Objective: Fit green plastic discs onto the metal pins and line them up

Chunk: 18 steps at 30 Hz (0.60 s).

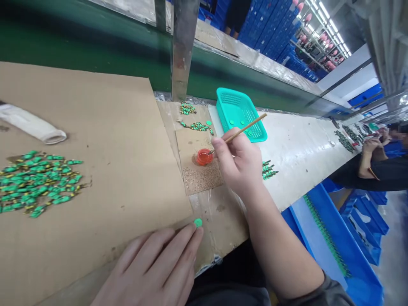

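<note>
My right hand [242, 163] pinches a thin brush [245, 127] with a wooden handle, its tip down at the rim of a small red cup [204, 157]. The cup holds a reddish liquid and stands on a piece of stained cardboard [204, 180]. Low in the view, my left hand [159, 259] has its fingers together, with a small round green disc [198, 222] held at the fingertips; the thumb is hidden. Beyond the cup lie several small green-and-yellow pieces [197, 126]. More green pieces [269, 170] sit just right of my right wrist.
A turquoise basket [223, 108] with several green discs stands behind my right hand. At left are a large pile of green-and-yellow pieces [41, 180] and a whitish tube [32, 123]. A metal post [183, 55] rises at the back. Blue bins [344, 238] and another person [376, 165] are at right.
</note>
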Motion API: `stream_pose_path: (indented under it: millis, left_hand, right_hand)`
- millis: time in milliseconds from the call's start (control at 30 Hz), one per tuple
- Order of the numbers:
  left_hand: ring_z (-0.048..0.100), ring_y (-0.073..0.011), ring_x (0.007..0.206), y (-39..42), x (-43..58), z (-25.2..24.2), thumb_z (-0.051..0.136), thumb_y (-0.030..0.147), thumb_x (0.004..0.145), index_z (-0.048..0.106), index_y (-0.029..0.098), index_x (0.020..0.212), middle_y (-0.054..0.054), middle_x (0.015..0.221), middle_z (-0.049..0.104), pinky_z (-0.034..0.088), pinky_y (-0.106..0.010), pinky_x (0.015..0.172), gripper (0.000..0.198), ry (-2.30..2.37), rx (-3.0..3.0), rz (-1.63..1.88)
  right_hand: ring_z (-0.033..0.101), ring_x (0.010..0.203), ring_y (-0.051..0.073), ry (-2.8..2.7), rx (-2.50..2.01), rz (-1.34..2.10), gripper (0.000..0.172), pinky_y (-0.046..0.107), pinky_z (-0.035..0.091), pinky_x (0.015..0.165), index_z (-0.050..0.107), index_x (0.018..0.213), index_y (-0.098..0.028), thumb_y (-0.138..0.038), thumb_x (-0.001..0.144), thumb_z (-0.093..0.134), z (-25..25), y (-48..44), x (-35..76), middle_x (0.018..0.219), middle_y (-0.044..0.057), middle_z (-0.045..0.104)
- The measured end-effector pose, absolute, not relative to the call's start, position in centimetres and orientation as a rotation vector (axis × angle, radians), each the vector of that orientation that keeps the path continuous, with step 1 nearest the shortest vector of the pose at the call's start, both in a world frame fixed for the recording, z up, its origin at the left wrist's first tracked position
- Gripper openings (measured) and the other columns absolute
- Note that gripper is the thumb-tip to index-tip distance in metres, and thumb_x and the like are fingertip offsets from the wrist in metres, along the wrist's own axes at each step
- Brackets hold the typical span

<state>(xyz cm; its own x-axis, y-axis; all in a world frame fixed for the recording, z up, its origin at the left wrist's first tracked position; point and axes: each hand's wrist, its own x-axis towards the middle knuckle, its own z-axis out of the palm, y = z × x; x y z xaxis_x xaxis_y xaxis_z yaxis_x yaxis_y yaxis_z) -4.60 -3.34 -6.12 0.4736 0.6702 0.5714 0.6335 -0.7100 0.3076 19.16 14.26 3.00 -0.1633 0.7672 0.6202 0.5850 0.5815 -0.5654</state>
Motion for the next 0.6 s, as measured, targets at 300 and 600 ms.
stream_pose_path:
  millis: [300, 600]
  left_hand:
    - [0.074, -0.0274, 0.121, -2.6, -4.2, -4.8, 0.065, 0.026, 0.118, 0.078, 0.025, 0.161, -0.005, 0.139, 0.091, 0.05, -0.046, 0.114, 0.045, 1.162, 2.515, 1.169]
    - [0.073, -0.0287, 0.125, -2.8, -4.3, -5.1, 0.065, 0.026, 0.119, 0.078, 0.023, 0.163, -0.006, 0.143, 0.09, 0.048, -0.046, 0.118, 0.046, 1.147, 2.518, 1.144]
  right_hand:
    - [0.06, 0.069, 0.012, -1.88, -1.092, 0.203, 0.036, 0.028, 0.047, 0.068, 0.062, 0.089, -0.026, -0.036, 0.121, 0.074, 2.5, 14.5, 19.1, 0.078, -0.005, 0.064]
    - [0.058, 0.067, 0.011, -1.886, -1.094, 0.217, 0.038, 0.028, 0.045, 0.067, 0.058, 0.088, -0.026, -0.036, 0.121, 0.075, 2.1, 14.5, 19.2, 0.077, -0.006, 0.061]
